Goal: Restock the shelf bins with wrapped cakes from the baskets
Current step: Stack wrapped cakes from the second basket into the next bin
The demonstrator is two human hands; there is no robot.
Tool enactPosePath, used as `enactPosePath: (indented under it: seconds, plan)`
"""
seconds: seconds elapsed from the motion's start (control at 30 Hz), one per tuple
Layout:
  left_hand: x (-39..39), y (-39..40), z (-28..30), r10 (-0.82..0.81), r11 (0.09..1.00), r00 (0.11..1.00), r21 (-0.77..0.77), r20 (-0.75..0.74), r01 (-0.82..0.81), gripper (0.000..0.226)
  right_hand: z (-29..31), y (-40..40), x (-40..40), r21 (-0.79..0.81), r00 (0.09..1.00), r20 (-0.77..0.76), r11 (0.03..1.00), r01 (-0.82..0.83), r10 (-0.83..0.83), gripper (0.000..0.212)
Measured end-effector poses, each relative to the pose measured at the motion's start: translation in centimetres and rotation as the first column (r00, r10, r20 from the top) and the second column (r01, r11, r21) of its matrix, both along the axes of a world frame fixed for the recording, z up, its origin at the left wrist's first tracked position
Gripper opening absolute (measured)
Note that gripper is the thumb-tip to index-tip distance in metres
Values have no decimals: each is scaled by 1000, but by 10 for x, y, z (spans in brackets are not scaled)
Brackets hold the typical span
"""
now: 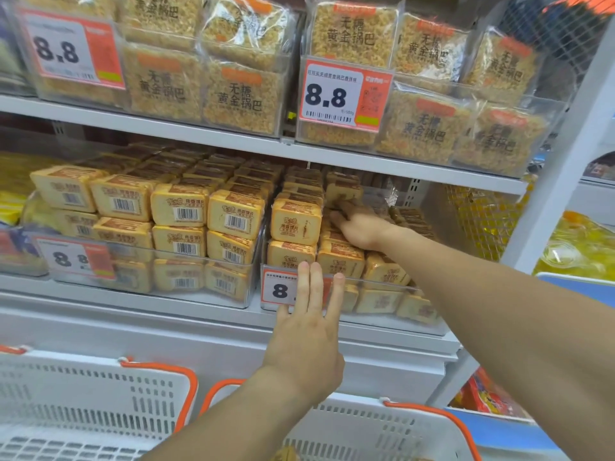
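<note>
Two hands: left hand [307, 341] flat against bin [382, 316] front edge.

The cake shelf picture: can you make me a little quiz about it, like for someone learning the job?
1. True or false: the left hand is holding a wrapped cake.
2. Which hand reaches into the right bin? A left, B right.
3. What number shows on the upper price tag?

Key: 1 false, its straight fingers press the bin's front. 2 B, the right hand rests on the wrapped cakes. 3 8.8.

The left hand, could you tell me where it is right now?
In the head view, the left hand presses straight fingers on the price tag fronting the right-hand bin, above the baskets.
</note>
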State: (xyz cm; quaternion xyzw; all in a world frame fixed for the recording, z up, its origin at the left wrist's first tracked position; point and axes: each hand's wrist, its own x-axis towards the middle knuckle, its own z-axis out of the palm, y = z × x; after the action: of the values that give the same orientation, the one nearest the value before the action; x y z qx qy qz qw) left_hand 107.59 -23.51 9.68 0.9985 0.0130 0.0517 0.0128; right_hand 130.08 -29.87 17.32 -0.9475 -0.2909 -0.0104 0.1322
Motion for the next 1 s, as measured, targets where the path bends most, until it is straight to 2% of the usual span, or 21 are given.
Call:
enactPosePath:
  seconds: [0.13, 0.2, 0.27, 0.33, 0.37, 0.4, 0.43, 0.5, 0.53, 0.6, 0.67, 0.7, 0.77, 0.8, 0.83, 0.87, 0.9, 1.0]
  plan:
    - [-5, 0, 8, 5, 998, 1000, -60, -11, -5, 90, 7, -20, -21, 178, 992, 122, 983, -37, 16, 38]
    - [-8, -1, 9, 22, 988, 999, -153, 37, -16, 83, 11, -34, -42, 236, 977, 210, 969, -69, 18, 31]
    - [-14, 2, 6, -19, 970, 975, -231, 223, 72, 62, 11, -49, -68, 305, 934, 356, 942, -140, 24, 23]
    - [-18, 4, -5, -137, 955, 915, -195, 380, 224, 39, 1, -64, -99, 432, 890, 457, 875, -219, -3, 16]
    - [-23, 5, -12, -180, 950, 930, -190, 322, 250, 30, -10, -70, -117, 494, 881, 472, 835, -243, -22, 14]
    - [-28, 5, -17, -181, 954, 969, -210, 171, 215, 23, -25, -77, -135, 539, 885, 464, 805, -250, -35, 12]
    - [-33, 6, -25, -155, 962, 988, -228, -17, 147, 19, -44, -83, -151, 554, 901, 432, 797, -241, -27, 11]
    - [-43, 11, -50, -109, 987, 930, -148, -351, 60, 24, -99, -94, -177, 514, 959, 281, 841, -167, 19, 12]
    - [-46, 13, -66, -92, 995, 879, -81, -467, 62, 29, -129, -99, -187, 453, 983, 181, 884, -116, 36, 16]
    - [-55, 17, -103, -11, 1000, 805, -9, -594, 7, 35, -187, -113, -207, 250, 998, -28, 967, -46, 54, 25]
    - [-65, 20, -146, 87, 985, 770, -62, -632, -162, 41, -232, -127, -226, 20, 965, -258, 999, -34, 38, 25]
    - [-71, 20, -169, 119, 968, 759, -97, -640, -233, 48, -250, -133, -236, -80, 919, -394, 995, -66, 29, 24]
    - [-86, 17, -210, 162, 938, 724, -123, -670, -324, 79, -272, -141, -254, -283, 765, -643, 931, -231, -5, 35]
    - [-93, 16, -226, 169, 939, 714, -108, -679, -325, 98, -278, -142, -262, -358, 694, -719, 875, -325, -37, 41]
    - [-97, 15, -242, 169, 947, 723, -93, -670, -307, 110, -283, -142, -269, -406, 648, -759, 825, -394, -64, 46]
    - [-100, 15, -255, 175, 953, 737, -77, -652, -294, 114, -287, -140, -273, -422, 625, -777, 796, -434, -71, 49]
    - [-100, 15, -266, 186, 954, 751, -65, -634, -292, 110, -290, -136, -275, -414, 623, -780, 801, -432, -66, 50]
    - [-102, 6, -271, 207, 957, 759, -33, -617, -287, 94, -309, -125, -273, -327, 623, -778, 897, -296, -78, 48]
